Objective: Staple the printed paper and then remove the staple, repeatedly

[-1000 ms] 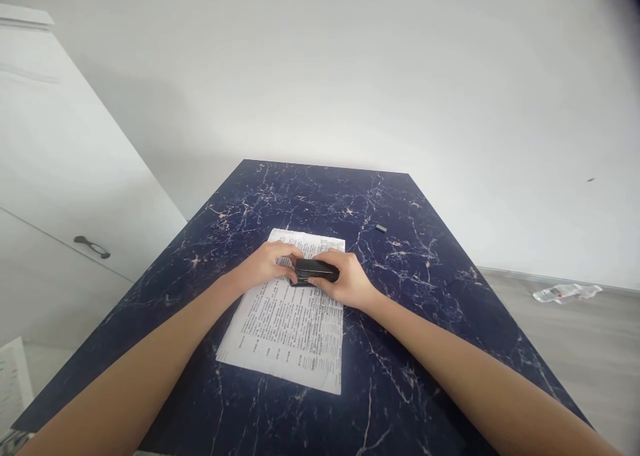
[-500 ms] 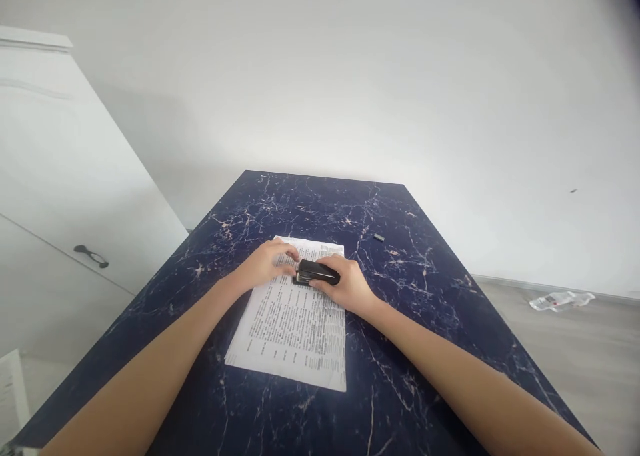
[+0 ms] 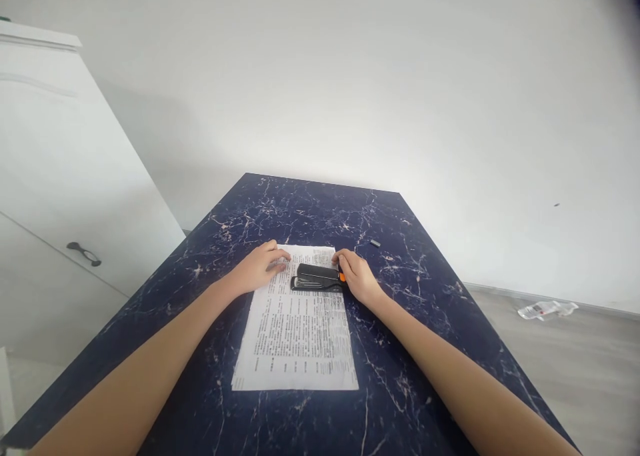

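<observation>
A printed sheet of paper (image 3: 297,336) lies on a dark blue marbled table (image 3: 310,203). A black stapler (image 3: 315,277) with an orange end lies crosswise on the sheet near its far edge. My left hand (image 3: 260,268) rests flat on the sheet's far left corner, fingers stretched towards the stapler's left end. My right hand (image 3: 357,276) sits at the stapler's right end, fingertips touching the orange part, not wrapped round it.
A small dark object (image 3: 375,243) lies on the table beyond my right hand. A white cabinet (image 3: 60,196) with a dark handle (image 3: 83,253) stands at the left. A crumpled clear plastic bottle (image 3: 545,308) lies on the floor at the right, by the wall.
My right hand has come off the top of the stapler and slid to its right end, uncovering it. The sheet now lies straighter. My left hand has shifted slightly left.
</observation>
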The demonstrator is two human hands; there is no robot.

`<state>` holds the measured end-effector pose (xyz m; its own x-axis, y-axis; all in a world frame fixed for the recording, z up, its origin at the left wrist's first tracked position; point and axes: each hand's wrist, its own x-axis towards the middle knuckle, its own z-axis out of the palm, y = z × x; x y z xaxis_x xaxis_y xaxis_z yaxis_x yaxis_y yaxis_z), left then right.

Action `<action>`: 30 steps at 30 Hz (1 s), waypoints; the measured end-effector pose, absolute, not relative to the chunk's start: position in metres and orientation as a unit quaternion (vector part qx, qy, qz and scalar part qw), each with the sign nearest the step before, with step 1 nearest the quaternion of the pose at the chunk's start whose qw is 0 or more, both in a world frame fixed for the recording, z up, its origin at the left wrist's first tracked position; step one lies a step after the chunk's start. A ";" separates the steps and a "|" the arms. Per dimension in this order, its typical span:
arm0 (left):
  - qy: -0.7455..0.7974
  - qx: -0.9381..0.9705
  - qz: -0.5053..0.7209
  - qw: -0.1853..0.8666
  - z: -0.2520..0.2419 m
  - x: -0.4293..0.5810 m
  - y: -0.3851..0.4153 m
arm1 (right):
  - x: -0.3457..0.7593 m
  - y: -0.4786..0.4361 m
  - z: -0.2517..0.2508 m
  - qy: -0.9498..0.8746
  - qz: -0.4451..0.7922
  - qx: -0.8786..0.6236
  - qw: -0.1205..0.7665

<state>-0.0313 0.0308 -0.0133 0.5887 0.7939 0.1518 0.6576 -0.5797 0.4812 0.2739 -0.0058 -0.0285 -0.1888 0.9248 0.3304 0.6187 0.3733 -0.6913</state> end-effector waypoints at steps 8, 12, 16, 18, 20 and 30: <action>0.431 0.854 0.183 0.227 -0.018 -0.034 0.037 | 0.274 -0.007 -0.031 -0.752 0.161 -0.514 0.380; 0.425 0.855 0.192 0.227 -0.020 -0.034 0.037 | 0.275 -0.009 -0.029 -0.716 0.191 -0.526 0.417; 0.419 0.856 0.204 0.224 -0.019 -0.033 0.036 | 0.275 -0.009 -0.027 -0.738 0.195 -0.515 0.390; 0.420 0.855 0.203 0.225 -0.018 -0.033 0.035 | 0.275 -0.008 -0.028 -0.757 0.185 -0.508 0.367; 0.423 0.855 0.199 0.227 -0.018 -0.033 0.035 | 0.275 -0.007 -0.029 -0.760 0.182 -0.509 0.360; 0.432 0.853 0.184 0.230 -0.018 -0.033 0.036 | 0.273 -0.016 -0.019 -0.742 0.180 -0.499 0.409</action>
